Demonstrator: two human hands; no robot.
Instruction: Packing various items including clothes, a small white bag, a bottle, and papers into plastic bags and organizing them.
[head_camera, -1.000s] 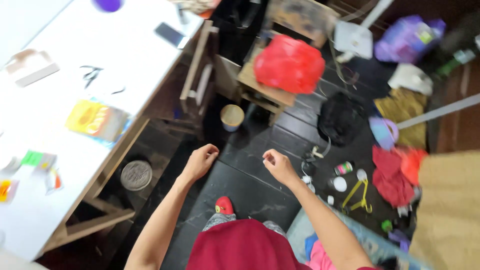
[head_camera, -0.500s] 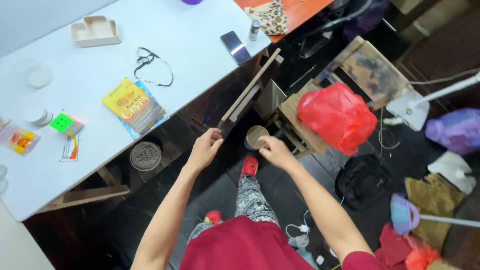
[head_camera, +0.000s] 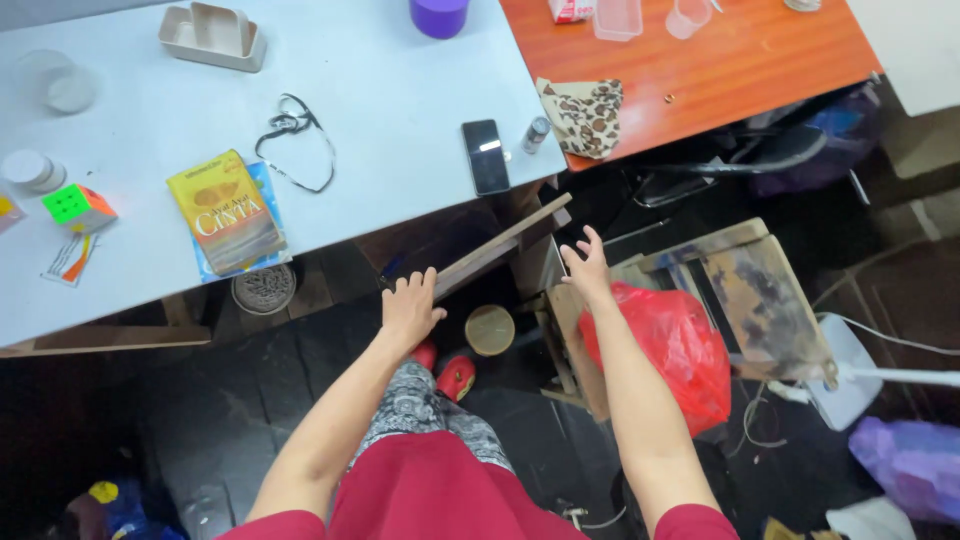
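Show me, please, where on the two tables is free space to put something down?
Free: the white table between the black cord and the phone, and the orange table right of the spotted pouch. Crowded: the white table's left end, around the colour cube and book.

A cluttered room in a home, used for living and storage alike.

A pale tabletop carries everyday personal things: a phone near its right edge, a yellow book by the front edge, a puzzle cube toward the left, a purple cup at the back. An orange tabletop adjoins it, bearing a spotted pouch. The dark floor below holds a worn wooden stool, a red plastic bag and a purple bag.
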